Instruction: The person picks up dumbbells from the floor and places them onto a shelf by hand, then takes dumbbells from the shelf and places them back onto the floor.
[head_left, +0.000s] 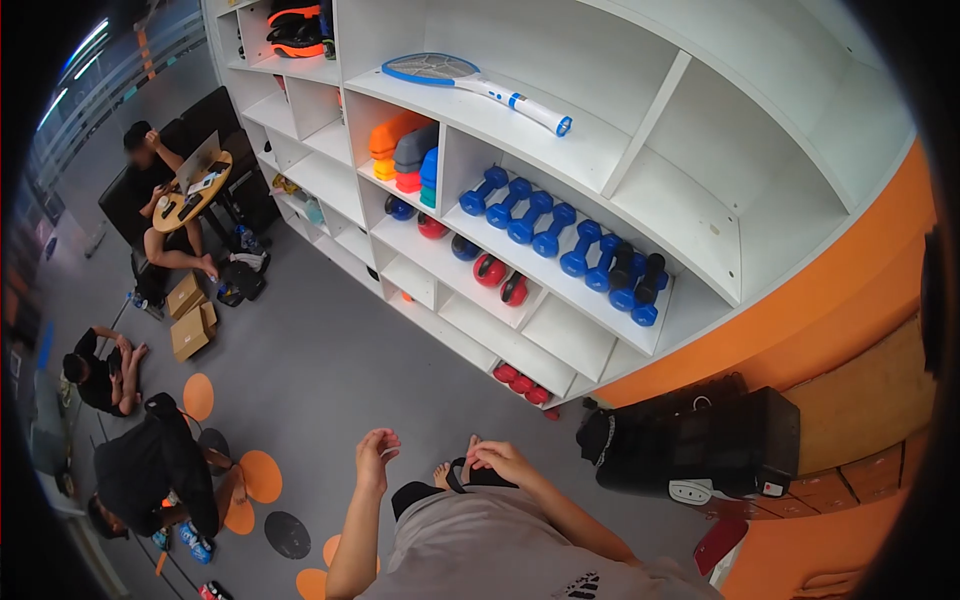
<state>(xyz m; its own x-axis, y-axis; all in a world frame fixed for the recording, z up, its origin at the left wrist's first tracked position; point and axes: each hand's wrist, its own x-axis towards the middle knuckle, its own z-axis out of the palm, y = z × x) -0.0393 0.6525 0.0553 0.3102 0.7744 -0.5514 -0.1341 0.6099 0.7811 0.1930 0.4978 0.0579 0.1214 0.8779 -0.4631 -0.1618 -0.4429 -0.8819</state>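
My left hand (377,455) is raised in front of my body, its fingers loosely bent and apart, with nothing in it. To its right, my right hand (499,461) hangs above my sandalled feet, fingers half curled, and I see nothing held. Neither hand touches anything. Ahead of them stands a white shelf unit (470,325). On it lie a row of blue dumbbells (548,232), several red and blue kettlebells (489,269), and small red dumbbells (521,381) low down. A blue-and-white electric fly swatter (480,84) rests on a higher shelf.
Stacked orange, grey and blue step blocks (410,146) fill a compartment. A black case (700,440) stands at the right. Cardboard boxes (193,330) lie on the left floor. One person (160,180) sits at a small table (195,195); two other people are on the floor.
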